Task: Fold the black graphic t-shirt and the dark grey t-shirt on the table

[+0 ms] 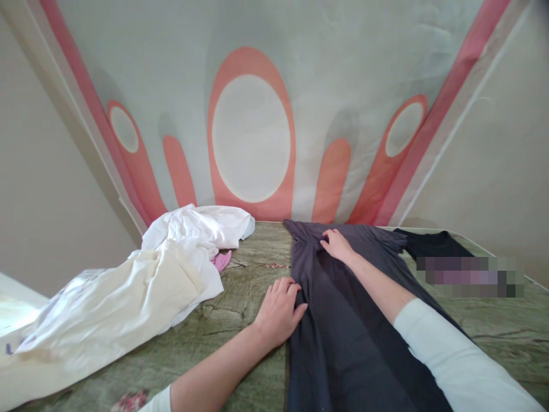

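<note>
A dark grey short-sleeved T-shirt (351, 320) lies spread lengthwise on the table, with creases running down its left side. My left hand (279, 313) rests at the shirt's left edge, fingers laid over the cloth and thumb held apart from them. Farther up, near the top of the shirt, my right hand (337, 246) has its thumb and forefinger bent around a small fold of the fabric. The very tips of the right fingers are partly lost in the dark cloth.
Rumpled white clothing (197, 226) and a cream garment (141, 292) are heaped at the left, a pink piece (222, 261) poking out. A black garment (437, 243), partly blurred out, lies at the right on the wood-patterned tabletop (240, 303). A patterned backdrop (360, 63) rises behind.
</note>
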